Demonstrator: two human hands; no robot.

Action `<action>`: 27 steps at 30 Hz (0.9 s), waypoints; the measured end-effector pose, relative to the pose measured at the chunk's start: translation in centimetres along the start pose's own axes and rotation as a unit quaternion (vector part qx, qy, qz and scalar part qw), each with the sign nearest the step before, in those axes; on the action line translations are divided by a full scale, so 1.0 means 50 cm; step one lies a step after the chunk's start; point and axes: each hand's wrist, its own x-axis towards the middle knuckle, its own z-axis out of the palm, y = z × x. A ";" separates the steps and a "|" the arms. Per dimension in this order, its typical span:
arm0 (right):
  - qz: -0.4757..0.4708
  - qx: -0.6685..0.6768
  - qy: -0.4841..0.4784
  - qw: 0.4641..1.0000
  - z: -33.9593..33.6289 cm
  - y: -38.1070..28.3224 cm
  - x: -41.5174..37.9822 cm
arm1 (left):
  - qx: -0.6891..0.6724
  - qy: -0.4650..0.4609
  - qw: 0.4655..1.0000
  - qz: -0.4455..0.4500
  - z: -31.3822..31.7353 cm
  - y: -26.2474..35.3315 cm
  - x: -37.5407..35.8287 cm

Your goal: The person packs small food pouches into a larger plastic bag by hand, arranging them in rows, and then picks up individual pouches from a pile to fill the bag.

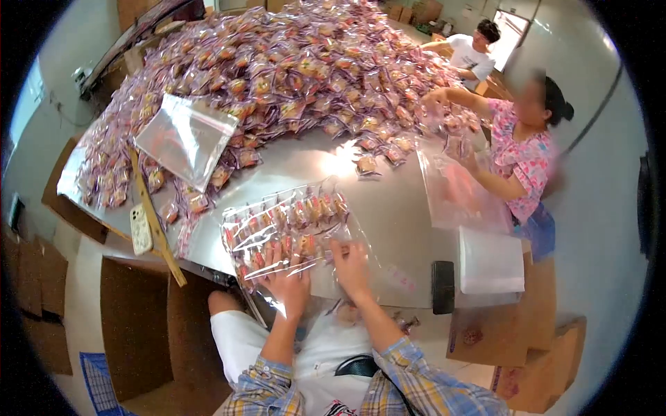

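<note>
Both hands are pressing flat on a clear bag (288, 225) of wrapped snacks at the tabletop's (388, 208) near edge: left hand (286, 277) spread open on its lower corner, right hand (349, 267) with fingers together at its right side. Behind, a snack pile (291, 69) is covering the tabletop; an empty bag (186, 139) is lying on it.

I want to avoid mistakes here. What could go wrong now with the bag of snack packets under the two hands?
1. The filled clear bag lies near the table edge under the left hand and right hand; it may slide off.
2. The phone lies at the edge too and could be knocked down.
3. The packet pile might spill toward the bag.
</note>
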 end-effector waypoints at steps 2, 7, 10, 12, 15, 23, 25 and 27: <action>-0.011 -0.074 0.031 0.997 0.022 0.000 -0.010 | -0.012 -0.003 1.000 -0.006 0.001 0.005 0.005; -0.013 0.091 0.018 0.996 0.018 -0.033 -0.006 | -0.004 -0.053 0.998 -0.036 -0.003 0.009 -0.007; -0.091 -0.071 -0.036 0.993 -0.007 -0.039 -0.013 | 0.031 -0.010 0.999 0.013 0.004 0.005 -0.003; -0.139 0.014 0.045 0.989 0.013 -0.023 -0.012 | 0.045 0.004 0.999 0.027 0.007 -0.002 -0.001; -0.068 0.129 0.042 0.988 0.019 -0.034 -0.006 | 0.060 0.034 0.997 0.043 0.007 -0.003 0.001; -0.037 0.224 -0.088 0.970 0.024 0.019 -0.011 | 0.030 -0.005 0.999 0.022 -0.012 0.014 0.017; -0.070 0.169 -0.069 0.981 0.019 0.019 -0.024 | 0.039 -0.011 0.999 0.019 -0.019 0.021 0.021; -0.112 0.091 -0.059 0.988 0.019 0.009 -0.014 | 0.020 -0.027 0.999 0.022 -0.034 0.030 0.030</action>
